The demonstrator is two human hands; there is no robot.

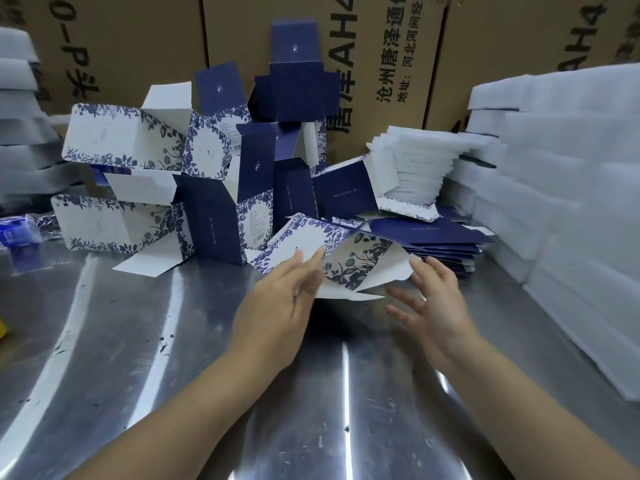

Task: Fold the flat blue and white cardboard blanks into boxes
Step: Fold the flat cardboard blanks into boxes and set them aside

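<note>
A steel desk (138,341) is spreading beneath both hands. Beyond their fingertips, folded blue and white boxes (207,216) are piling up. A part-folded box (332,261) is lying between the hands. The left hand (287,299), fingers spread, is touching its near edge. The right hand (429,303), open, is brushing its white flap (391,278), gripping nothing.
</note>
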